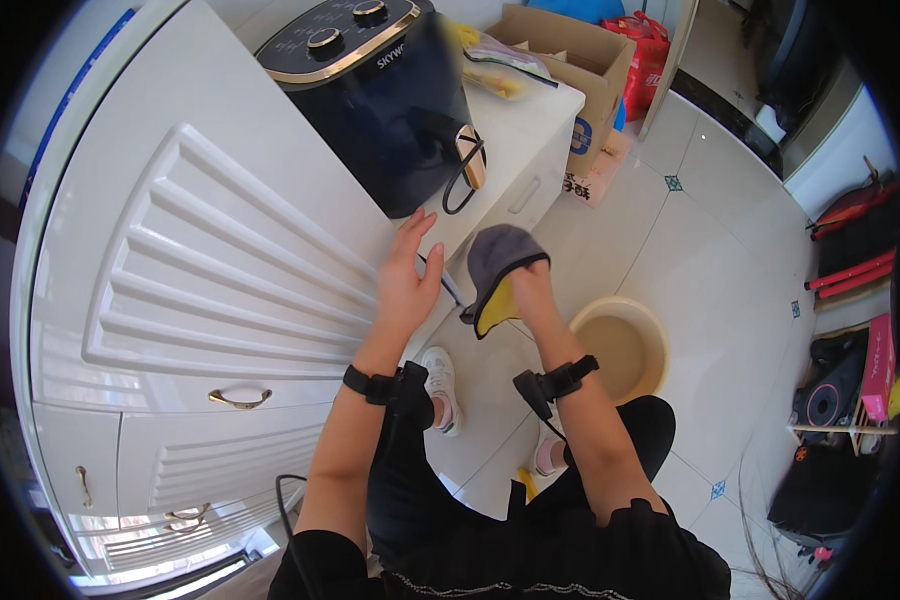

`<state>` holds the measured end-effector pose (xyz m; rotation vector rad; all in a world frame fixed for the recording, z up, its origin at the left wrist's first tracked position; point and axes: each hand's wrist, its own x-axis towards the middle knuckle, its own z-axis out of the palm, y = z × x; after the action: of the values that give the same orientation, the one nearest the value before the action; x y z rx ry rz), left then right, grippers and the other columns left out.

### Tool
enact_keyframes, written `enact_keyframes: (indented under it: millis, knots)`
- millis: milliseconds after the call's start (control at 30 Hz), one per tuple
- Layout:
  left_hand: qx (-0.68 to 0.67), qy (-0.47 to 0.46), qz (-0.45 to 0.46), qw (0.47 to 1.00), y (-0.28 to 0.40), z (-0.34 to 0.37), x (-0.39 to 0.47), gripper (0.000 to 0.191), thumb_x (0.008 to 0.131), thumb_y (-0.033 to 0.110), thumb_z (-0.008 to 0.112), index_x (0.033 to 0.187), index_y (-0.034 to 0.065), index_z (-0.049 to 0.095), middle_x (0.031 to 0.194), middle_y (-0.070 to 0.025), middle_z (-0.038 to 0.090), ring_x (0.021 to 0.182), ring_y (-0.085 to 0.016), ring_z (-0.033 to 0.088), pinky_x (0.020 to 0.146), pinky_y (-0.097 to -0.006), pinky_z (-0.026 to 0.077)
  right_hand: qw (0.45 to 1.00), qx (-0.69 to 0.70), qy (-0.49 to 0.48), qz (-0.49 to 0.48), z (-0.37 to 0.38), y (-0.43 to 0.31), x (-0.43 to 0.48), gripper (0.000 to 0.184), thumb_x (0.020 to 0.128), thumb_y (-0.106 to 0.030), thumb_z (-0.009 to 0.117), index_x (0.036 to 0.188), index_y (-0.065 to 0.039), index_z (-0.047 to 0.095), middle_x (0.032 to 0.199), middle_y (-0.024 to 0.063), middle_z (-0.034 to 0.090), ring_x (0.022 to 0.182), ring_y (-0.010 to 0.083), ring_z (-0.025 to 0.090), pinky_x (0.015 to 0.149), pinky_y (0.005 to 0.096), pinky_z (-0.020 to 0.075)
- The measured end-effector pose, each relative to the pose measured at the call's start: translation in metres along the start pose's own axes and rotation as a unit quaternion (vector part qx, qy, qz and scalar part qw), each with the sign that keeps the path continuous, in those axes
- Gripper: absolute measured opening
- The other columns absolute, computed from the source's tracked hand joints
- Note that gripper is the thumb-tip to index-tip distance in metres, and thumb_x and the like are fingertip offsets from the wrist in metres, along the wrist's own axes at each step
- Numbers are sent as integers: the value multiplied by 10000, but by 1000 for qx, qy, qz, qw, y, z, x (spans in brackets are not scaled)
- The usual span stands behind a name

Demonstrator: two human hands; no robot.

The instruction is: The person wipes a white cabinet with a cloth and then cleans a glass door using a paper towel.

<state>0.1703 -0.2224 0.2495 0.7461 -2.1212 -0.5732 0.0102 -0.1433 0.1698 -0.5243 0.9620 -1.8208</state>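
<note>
My right hand [534, 291] holds a grey and yellow cleaning cloth [504, 251] with a black border. The cloth hides my right fingers, and its yellow side shows along the lower fold. My left hand [409, 281] has its fingers apart and holds nothing I can see. It is beside the edge of a white cabinet door [247, 262] with raised ribs; whether it touches the door I cannot tell. Just beyond its fingertips stands a dark air fryer [375, 127] with gold trim, a looped cord hanging at its handle.
A pale yellow bucket [656, 349] of cloudy water stands on the tiled floor [709, 300] to my right. The air fryer rests on a low white cabinet [506, 169]. Behind are a cardboard box [600, 71] and a red bag [640, 75]. Folded red-and-black items [855, 240] line the right wall.
</note>
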Motion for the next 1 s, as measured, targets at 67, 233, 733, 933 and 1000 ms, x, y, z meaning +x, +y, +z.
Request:
enact_keyframes:
  millis: [67, 233, 733, 933, 1000]
  knots:
    - [30, -11, -16, 999, 13, -16, 1, 422, 938, 113, 606, 1346, 27, 546, 1402, -236, 544, 1274, -407, 540, 1062, -408, 429, 998, 6, 13, -57, 18, -34, 10, 343, 923, 16, 521, 1253, 13, 615, 1202, 84, 663, 1077, 181, 630, 940, 301, 500]
    - [19, -20, -21, 999, 40, -12, 7, 533, 939, 93, 591, 1446, 21, 444, 1488, -221, 464, 1381, -368, 449, 1131, -404, 353, 926, -205, 76, -309, 49, -81, 71, 327, 900, -19, 599, 1223, 15, 640, 1182, 118, 686, 1107, 197, 624, 986, 312, 459]
    - [24, -74, 27, 997, 25, 20, 7, 684, 907, 16, 549, 1526, -50, 266, 1556, -280, 326, 1456, -404, 312, 1182, -412, 286, 811, -515, 184, -207, 40, -17, 60, 200, 871, -197, 608, 842, -22, 700, 791, 225, 685, 776, 441, 660, 728, 507, 521]
    - [12, -56, 12, 998, 27, 17, 8, 683, 897, -11, 547, 1520, -53, 272, 1532, -308, 345, 1425, -433, 351, 1169, -425, 308, 801, -528, 128, -250, 81, -59, 61, 172, 822, -178, 630, 808, -20, 697, 785, 213, 686, 764, 437, 658, 731, 514, 523]
    - [1, -47, 16, 999, 32, 16, 14, 673, 905, -11, 541, 1521, -47, 274, 1531, -307, 349, 1420, -434, 358, 1166, -424, 312, 793, -528, 127, -275, 90, -68, 71, 140, 803, -170, 647, 827, -47, 710, 809, 192, 694, 798, 418, 662, 747, 502, 525]
